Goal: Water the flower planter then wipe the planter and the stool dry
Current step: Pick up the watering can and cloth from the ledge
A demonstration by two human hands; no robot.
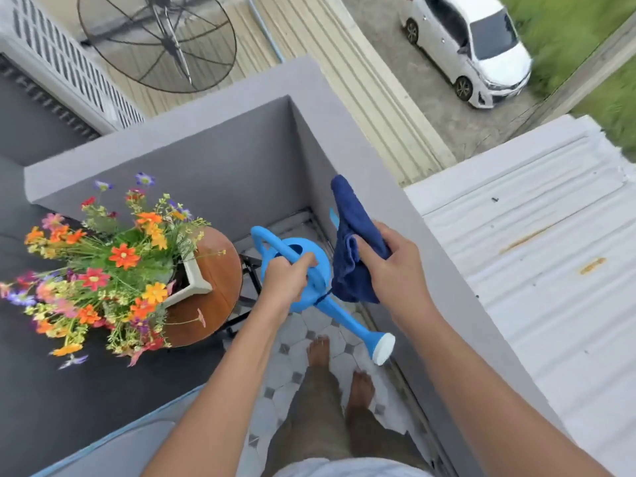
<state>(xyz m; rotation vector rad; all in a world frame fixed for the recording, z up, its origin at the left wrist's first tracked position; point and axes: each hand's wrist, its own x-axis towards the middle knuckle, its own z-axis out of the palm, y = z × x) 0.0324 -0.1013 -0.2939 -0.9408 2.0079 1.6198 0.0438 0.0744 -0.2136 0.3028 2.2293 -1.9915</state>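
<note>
While planter (192,280) sits on stool (220,270) left of both hands, left hand (287,280) fingers grip watering can (306,270) handle; spout points down-right, away from flowers. Right hand (389,266) fingers clutch blue cloth (351,235). Left hand nearer planter.

Bright blue plastic watering can (311,270), white rose head at the spout tip. Deep navy terry cloth (354,249), plain, no pattern. White angular planter (192,280); mixed flowers (103,266) in orange, red, pink, purple and yellow over green stems. Round stool seat of reddish-brown wood (216,287), faint grain, black metal legs beneath. Pale floor tiles (296,342): white octagons with small grey square insets. Flat mauve-grey parapet wall (241,160). White corrugated roof sheet (537,270) with rusty orange streaks. Plain white car (471,49) with dark windows; green grass beside it. Black mesh dish (158,39).
</note>
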